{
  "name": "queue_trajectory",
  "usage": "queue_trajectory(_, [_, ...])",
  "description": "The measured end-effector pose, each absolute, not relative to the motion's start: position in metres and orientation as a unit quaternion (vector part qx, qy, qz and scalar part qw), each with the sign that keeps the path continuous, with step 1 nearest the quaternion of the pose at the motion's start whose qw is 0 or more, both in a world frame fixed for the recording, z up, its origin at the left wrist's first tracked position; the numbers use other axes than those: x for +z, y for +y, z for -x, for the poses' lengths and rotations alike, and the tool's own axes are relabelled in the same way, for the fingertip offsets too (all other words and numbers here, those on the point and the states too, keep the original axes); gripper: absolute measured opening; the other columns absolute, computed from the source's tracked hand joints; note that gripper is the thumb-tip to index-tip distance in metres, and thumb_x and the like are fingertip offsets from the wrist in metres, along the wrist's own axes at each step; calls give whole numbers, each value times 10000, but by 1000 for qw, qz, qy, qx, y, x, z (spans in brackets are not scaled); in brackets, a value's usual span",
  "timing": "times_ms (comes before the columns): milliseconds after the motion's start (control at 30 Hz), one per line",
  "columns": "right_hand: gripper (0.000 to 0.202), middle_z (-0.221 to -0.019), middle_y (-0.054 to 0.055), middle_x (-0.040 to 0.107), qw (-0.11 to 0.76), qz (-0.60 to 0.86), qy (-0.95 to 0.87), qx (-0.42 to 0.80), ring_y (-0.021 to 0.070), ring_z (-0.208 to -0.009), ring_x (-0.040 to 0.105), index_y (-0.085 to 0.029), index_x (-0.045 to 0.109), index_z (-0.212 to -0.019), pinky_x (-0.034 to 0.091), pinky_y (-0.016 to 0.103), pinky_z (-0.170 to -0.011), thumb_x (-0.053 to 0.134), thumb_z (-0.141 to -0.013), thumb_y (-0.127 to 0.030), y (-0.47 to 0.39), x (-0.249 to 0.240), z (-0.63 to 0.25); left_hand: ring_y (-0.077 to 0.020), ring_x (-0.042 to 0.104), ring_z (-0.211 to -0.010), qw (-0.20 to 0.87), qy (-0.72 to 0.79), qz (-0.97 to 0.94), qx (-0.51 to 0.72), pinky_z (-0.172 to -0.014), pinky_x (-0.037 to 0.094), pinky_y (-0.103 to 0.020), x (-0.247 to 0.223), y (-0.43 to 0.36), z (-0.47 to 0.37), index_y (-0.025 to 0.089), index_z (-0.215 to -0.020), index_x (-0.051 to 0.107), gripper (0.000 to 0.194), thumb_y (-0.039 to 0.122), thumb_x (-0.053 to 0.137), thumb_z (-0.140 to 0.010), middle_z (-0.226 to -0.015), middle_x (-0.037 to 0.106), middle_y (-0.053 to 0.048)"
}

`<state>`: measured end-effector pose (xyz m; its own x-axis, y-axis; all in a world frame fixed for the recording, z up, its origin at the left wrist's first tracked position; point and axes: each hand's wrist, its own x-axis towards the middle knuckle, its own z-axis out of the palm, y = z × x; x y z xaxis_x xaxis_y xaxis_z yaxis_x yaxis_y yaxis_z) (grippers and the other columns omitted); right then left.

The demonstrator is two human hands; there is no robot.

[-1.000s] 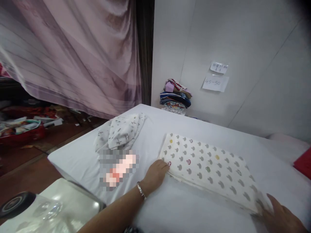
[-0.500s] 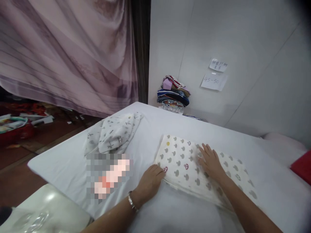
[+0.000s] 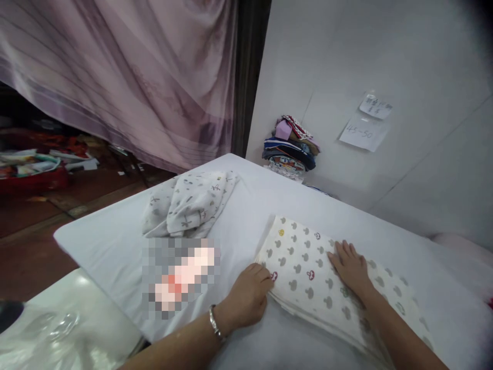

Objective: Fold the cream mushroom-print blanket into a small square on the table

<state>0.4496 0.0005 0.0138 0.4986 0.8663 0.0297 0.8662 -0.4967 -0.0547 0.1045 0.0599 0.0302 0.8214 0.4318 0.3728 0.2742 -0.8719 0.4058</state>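
Observation:
A folded cream cloth with mushroom prints [image 3: 300, 262] lies flat on the white-covered table [image 3: 246, 205]. My left hand [image 3: 250, 295], with a silver bracelet at its wrist, has its fingers closed on the cloth's near left corner. Flat on top of the cloth, right of its middle, rests my right hand [image 3: 352, 270] with its fingers spread. A crumpled white cloth with a leaf-like print [image 3: 196, 203] lies to the left, near the table's far edge. Just below it a blurred-out patch hides something.
Stacked folded fabrics [image 3: 290, 146] stand beyond the far edge, against the wall. A pink curtain [image 3: 154, 77] hangs at the back left. Clear plastic [image 3: 61, 329] lies at the lower left. Paper notes [image 3: 364, 133] are on the wall.
The camera view has shifted, so most things appear farther right. My right hand still lies on the mushroom cloth, and my left hand remains at its corner.

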Motion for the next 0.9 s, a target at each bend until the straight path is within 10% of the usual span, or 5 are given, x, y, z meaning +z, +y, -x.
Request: queue_trajectory(900, [614, -1458, 37, 305, 41, 791, -609, 32, 194, -1337, 249, -206, 306, -1402, 182, 442, -1083, 204, -894, -537, 114, -1, -393, -183, 510, -834, 245, 163, -930, 222, -853, 411, -353, 37, 61, -93, 179, -794, 510, 88, 131, 512, -721, -880, 584, -63])
